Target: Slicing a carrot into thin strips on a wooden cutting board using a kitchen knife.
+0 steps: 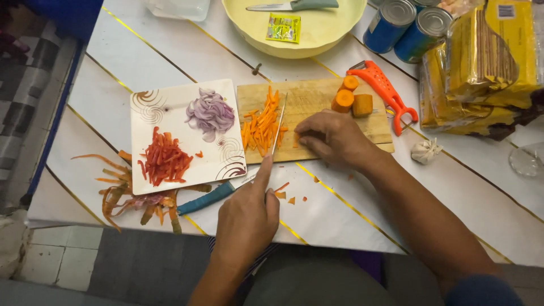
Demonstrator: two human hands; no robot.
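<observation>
My left hand [245, 222] grips a knife [279, 126], with the index finger stretched along its spine. The blade stands on edge on the wooden cutting board [317, 96], just right of a pile of thin carrot strips [260, 127]. My right hand [333, 136] rests fingers-down on the board, pressing a small carrot piece [296, 140] next to the blade. Three thick carrot chunks [351, 97] sit at the board's far right.
A white square plate [153, 113] left of the board holds sliced purple onion [211, 113] and red pepper strips [164, 160]. Nearby are a teal-handled knife [205, 199], vegetable peelings [133, 198], an orange peeler [385, 90], a yellow bowl [294, 39], cans [391, 22] and yellow packets [481, 68].
</observation>
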